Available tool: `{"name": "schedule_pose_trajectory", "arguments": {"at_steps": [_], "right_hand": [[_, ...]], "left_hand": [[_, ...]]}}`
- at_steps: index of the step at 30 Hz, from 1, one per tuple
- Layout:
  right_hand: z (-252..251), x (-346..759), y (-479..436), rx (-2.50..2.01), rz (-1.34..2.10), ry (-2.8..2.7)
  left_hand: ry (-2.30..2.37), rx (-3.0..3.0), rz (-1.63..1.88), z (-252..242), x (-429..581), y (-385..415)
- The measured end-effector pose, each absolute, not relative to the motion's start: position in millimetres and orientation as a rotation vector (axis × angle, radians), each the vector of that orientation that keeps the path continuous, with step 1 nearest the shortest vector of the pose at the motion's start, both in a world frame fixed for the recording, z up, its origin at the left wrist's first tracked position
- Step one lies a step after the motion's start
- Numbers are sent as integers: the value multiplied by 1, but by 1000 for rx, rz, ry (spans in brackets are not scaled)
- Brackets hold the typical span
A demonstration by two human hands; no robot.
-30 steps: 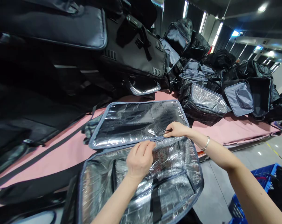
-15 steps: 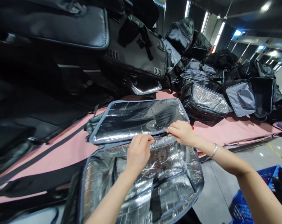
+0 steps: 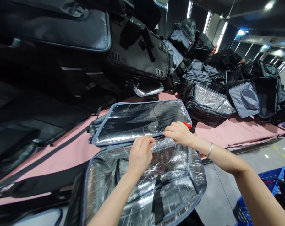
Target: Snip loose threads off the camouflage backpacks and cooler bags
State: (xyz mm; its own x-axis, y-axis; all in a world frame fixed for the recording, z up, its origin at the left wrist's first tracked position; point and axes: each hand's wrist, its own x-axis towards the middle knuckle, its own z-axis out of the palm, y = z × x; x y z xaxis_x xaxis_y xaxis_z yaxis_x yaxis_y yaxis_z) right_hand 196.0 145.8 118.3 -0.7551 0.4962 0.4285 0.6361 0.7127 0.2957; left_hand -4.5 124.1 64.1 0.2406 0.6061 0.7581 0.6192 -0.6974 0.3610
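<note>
Looks like a bag factory or packing hall: black bags [image 3: 137, 50] heaped high along a long pink worktable [image 3: 238, 131], 1 foil-lined bag [image 3: 175, 175] lying open at the near edge, blue plastic crate [image 3: 267, 182] on polished floor [image 3: 217, 191], ceiling lights [image 3: 267, 5] overhead.

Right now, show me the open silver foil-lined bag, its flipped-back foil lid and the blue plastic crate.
Open silver foil-lined bag [image 3: 170, 185]: head view, inner right wall.
Flipped-back foil lid [image 3: 137, 121]: head view, middle of its foil face.
Blue plastic crate [image 3: 271, 176]: head view, upper wall.
</note>
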Motion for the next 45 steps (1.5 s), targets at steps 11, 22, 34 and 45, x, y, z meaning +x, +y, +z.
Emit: {"name": "schedule_pose_trajectory", "arguments": {"at_steps": [11, 22, 34, 45], "right_hand": [[122, 194, 139, -876, -525, -2639], [124, 180, 139, -753, -674, -2654], [120, 188, 139, -1050, 10, -2381], [135, 168, 154, -1642, 493, -2465]], "left_hand": [[-1309, -2450, -1621, 55, -19, 101], [-1467, -2460, -1726, 57, -19, 96], [-1630, -2638, -1734, 59, -25, 89], [-1562, -2184, -1716, 49, 9, 97]]}}
